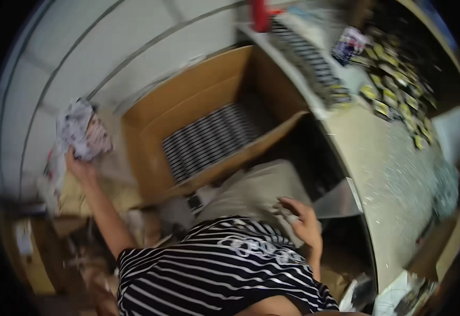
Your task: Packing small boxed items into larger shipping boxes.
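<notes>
My left hand (pixel 81 167) reaches out to the left, closed on the lower edge of a crumpled grey-and-white printed bundle (pixel 77 129); whether it is cloth or plastic is too blurred to tell. A pinkish printed patch (pixel 98 138) shows on the bundle's right side. My right hand (pixel 306 226) hovers over my lap, fingers loosely curved and apart, with nothing clear in them. Between the hands stands an open cardboard box (pixel 159 113), its bottom partly covered by tight rows of dark, light-striped packs (pixel 209 139).
To the right runs a pale worktable (pixel 361 152) with scattered small black-and-yellow packs (pixel 393 95), a row of striped packs (pixel 309 60), a printed pouch (pixel 350 45) and crumpled clear plastic (pixel 424 179). A white panelled wall (pixel 135 37) rises behind the box. Cartons (pixel 35 253) stand at lower left.
</notes>
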Demonstrator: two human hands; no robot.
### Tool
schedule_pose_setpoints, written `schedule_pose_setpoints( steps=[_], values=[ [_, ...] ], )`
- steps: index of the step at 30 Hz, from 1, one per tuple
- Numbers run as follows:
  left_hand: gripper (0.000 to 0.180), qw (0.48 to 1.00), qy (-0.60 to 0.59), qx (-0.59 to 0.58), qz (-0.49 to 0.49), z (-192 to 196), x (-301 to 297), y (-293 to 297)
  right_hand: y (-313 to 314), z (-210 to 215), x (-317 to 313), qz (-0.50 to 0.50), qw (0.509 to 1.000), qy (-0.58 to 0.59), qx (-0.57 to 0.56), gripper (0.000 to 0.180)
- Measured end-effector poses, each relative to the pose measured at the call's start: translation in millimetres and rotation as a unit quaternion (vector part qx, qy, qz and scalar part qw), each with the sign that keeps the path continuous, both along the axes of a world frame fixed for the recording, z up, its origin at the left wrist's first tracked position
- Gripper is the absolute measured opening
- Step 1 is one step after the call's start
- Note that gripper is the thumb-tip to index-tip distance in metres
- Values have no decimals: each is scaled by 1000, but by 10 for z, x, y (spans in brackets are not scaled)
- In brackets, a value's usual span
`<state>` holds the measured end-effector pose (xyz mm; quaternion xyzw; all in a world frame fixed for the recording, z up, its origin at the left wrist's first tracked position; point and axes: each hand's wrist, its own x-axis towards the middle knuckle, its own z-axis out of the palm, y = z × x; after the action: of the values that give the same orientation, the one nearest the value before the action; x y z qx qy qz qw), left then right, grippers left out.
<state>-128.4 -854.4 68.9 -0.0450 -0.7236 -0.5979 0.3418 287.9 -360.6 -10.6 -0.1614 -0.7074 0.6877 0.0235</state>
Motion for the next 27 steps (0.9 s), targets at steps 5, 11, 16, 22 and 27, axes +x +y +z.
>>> schedule_pose_setpoints(
  steps=[5, 11, 16, 22, 27],
  values=[
    [22, 974, 70, 58, 207, 345, 825, -233, -275, -54, -136, 79, 995, -27, 51, 45],
    [27, 965, 26, 46, 256, -291, 1171, -1065, -671, 179, -430, 151, 962, -73, 216, 49],
    [27, 957, 101, 128, 239, -139, 1127, -1107, -820, 149, -425, 193, 929, -89, 302, 55],
    [37, 943, 113, -192, 247, 782, 307, -460, -887, 17, -418, 188, 902, -91, 377, 53],
    [53, 766, -153, -623, -47, 422, -1140, -990, -950, -86, -414, 192, 910, -73, 359, 50]
  ],
)
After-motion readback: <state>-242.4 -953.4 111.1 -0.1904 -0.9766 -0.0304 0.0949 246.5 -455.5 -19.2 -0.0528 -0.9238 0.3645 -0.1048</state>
